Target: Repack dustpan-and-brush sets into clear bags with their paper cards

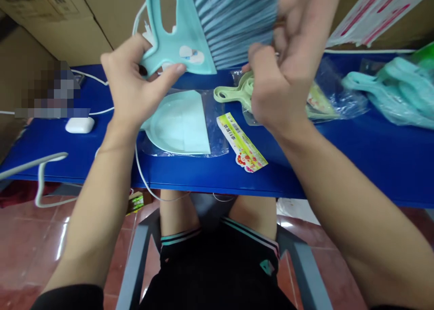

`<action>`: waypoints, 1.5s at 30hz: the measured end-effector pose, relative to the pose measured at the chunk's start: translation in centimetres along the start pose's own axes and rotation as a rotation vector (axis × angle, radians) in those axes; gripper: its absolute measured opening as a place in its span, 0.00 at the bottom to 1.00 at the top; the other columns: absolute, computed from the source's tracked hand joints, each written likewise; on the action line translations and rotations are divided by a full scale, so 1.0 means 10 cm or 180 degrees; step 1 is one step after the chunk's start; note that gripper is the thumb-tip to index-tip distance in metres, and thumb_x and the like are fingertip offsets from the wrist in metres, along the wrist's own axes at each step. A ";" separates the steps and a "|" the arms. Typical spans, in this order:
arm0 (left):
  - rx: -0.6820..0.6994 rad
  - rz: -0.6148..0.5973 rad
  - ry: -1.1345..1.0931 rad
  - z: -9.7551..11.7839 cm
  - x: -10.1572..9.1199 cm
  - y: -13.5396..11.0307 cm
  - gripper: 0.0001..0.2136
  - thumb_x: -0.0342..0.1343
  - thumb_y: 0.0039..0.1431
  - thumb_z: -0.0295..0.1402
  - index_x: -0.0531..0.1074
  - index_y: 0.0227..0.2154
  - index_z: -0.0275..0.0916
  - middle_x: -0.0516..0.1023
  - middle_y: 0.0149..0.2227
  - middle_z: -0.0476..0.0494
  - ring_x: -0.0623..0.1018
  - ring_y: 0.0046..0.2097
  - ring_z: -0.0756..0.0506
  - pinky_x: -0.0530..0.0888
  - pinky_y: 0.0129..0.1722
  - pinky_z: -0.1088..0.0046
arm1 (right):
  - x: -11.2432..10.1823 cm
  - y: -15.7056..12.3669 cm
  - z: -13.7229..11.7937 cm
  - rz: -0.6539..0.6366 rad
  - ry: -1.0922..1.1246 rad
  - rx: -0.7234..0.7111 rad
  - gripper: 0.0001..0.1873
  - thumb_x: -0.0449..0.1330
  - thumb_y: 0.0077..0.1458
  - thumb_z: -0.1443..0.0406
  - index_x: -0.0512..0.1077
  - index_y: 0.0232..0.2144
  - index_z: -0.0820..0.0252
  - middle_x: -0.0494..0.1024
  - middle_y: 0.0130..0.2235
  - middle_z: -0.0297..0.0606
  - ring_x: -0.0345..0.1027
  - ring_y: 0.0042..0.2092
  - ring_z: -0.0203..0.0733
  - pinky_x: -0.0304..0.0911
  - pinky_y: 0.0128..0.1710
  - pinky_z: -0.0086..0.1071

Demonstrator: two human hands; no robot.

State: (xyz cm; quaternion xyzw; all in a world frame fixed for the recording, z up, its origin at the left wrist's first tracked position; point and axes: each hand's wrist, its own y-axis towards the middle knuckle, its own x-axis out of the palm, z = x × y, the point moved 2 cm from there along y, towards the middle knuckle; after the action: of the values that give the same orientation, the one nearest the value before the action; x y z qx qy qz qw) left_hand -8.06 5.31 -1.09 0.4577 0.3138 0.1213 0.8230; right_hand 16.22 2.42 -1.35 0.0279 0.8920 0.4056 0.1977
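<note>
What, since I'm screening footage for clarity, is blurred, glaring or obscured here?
In the head view, the brush bristles look soft; in the same head view, white glare streaks the tiled floor, glints speckle the clear bag at right, and a pixelated patch masks detail at left.

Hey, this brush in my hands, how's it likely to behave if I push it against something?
The bristles of the brush will probably flex, being long, thin strands in separate tufts. Its handle should stay fairly stiff, since it looks like moulded plastic. It's likely light for its size, given the large opening in the handle.
</note>
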 end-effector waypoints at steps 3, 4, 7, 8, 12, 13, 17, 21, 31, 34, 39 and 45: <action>-0.0026 -0.0014 0.0025 0.03 0.01 0.00 0.32 0.68 0.53 0.58 0.56 0.21 0.39 0.60 0.23 0.52 0.59 0.27 0.56 0.54 0.31 0.76 | -0.06 0.04 0.11 0.0302 0.0256 -0.0374 0.34 0.50 0.56 0.73 0.56 0.64 0.54 0.76 0.49 0.33 0.72 0.44 0.31 0.56 0.29 0.27; -0.0033 -0.0035 0.0032 0.00 0.02 0.01 0.32 0.69 0.52 0.58 0.56 0.21 0.39 0.60 0.23 0.52 0.59 0.28 0.56 0.53 0.31 0.76 | -0.06 0.05 0.13 0.0341 0.0288 -0.0404 0.35 0.50 0.54 0.76 0.57 0.64 0.56 0.76 0.53 0.34 0.71 0.43 0.28 0.55 0.28 0.26; -0.0042 -0.0097 -0.0001 -0.07 0.02 0.02 0.29 0.71 0.50 0.54 0.59 0.21 0.39 0.61 0.23 0.53 0.59 0.27 0.57 0.54 0.31 0.75 | -0.07 0.06 0.16 0.0576 0.0158 -0.0309 0.32 0.48 0.50 0.80 0.64 0.58 0.62 0.72 0.61 0.38 0.68 0.42 0.23 0.63 0.32 0.22; -0.0058 -0.0106 -0.0004 -0.09 0.01 0.02 0.28 0.71 0.50 0.52 0.60 0.21 0.38 0.62 0.23 0.53 0.58 0.27 0.57 0.54 0.31 0.74 | -0.07 0.07 0.16 0.0639 0.0081 -0.0244 0.31 0.49 0.50 0.81 0.66 0.56 0.63 0.72 0.60 0.38 0.67 0.40 0.22 0.65 0.33 0.21; -0.0141 -0.0155 0.0107 -0.11 0.01 0.01 0.27 0.74 0.48 0.49 0.61 0.21 0.38 0.63 0.23 0.54 0.59 0.28 0.56 0.54 0.31 0.74 | -0.07 0.10 0.14 0.0655 -0.0025 0.0224 0.27 0.51 0.51 0.84 0.71 0.50 0.62 0.75 0.45 0.35 0.70 0.39 0.26 0.67 0.33 0.21; -0.0151 -0.0184 0.0153 -0.12 0.01 0.00 0.28 0.74 0.48 0.51 0.61 0.21 0.38 0.63 0.23 0.54 0.60 0.28 0.56 0.55 0.31 0.74 | -0.07 0.11 0.14 0.0626 -0.0007 0.0384 0.27 0.51 0.52 0.84 0.71 0.50 0.61 0.74 0.40 0.34 0.71 0.39 0.26 0.69 0.34 0.21; -0.0240 -0.0294 0.0278 -0.20 0.02 -0.02 0.33 0.73 0.49 0.58 0.57 0.21 0.39 0.57 0.21 0.55 0.60 0.28 0.56 0.59 0.31 0.75 | -0.09 0.14 0.14 0.0532 -0.0020 0.0794 0.24 0.57 0.55 0.84 0.72 0.49 0.60 0.72 0.33 0.28 0.73 0.36 0.26 0.76 0.43 0.25; -0.0289 -0.0233 0.0257 -0.20 0.01 -0.02 0.33 0.75 0.48 0.55 0.58 0.20 0.39 0.56 0.21 0.55 0.61 0.29 0.56 0.60 0.32 0.76 | -0.12 0.16 0.16 0.0545 -0.0053 0.0765 0.19 0.60 0.56 0.83 0.73 0.47 0.64 0.73 0.30 0.27 0.72 0.34 0.28 0.74 0.42 0.27; -0.0282 -0.0110 0.0468 -0.08 0.01 0.01 0.29 0.78 0.45 0.46 0.59 0.21 0.40 0.62 0.22 0.55 0.62 0.27 0.54 0.57 0.31 0.72 | -0.12 0.20 0.23 0.0642 -0.0205 0.0338 0.20 0.59 0.53 0.83 0.74 0.44 0.61 0.66 0.25 0.25 0.63 0.30 0.29 0.55 0.36 0.28; -0.0161 -0.0090 0.0373 -0.05 0.01 0.04 0.28 0.78 0.44 0.46 0.61 0.21 0.39 0.62 0.22 0.55 0.60 0.27 0.54 0.56 0.31 0.71 | -0.09 0.18 0.29 0.0574 -0.0265 0.0200 0.22 0.55 0.56 0.82 0.70 0.49 0.61 0.60 0.24 0.25 0.62 0.31 0.31 0.53 0.36 0.28; -0.0022 -0.0101 0.0182 0.01 0.01 0.07 0.24 0.72 0.44 0.43 0.60 0.20 0.39 0.59 0.21 0.53 0.55 0.27 0.54 0.56 0.31 0.70 | -0.06 0.18 0.32 0.0639 -0.0393 -0.0041 0.21 0.53 0.61 0.79 0.64 0.54 0.61 0.56 0.24 0.23 0.56 0.29 0.33 0.53 0.39 0.30; -0.0011 0.0051 0.0206 -0.01 -0.02 0.11 0.22 0.69 0.44 0.44 0.59 0.22 0.39 0.61 0.23 0.52 0.59 0.28 0.54 0.52 0.31 0.70 | -0.08 0.23 0.25 0.0900 -0.0252 0.0394 0.06 0.61 0.65 0.75 0.71 0.38 0.61 0.55 0.21 0.25 0.49 0.26 0.31 0.47 0.34 0.31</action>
State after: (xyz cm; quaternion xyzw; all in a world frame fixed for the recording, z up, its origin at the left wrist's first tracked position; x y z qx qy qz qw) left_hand -8.19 5.88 -0.15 0.4546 0.3365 0.1431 0.8122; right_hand 17.64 5.59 -0.93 0.1813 0.8940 0.3722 0.1715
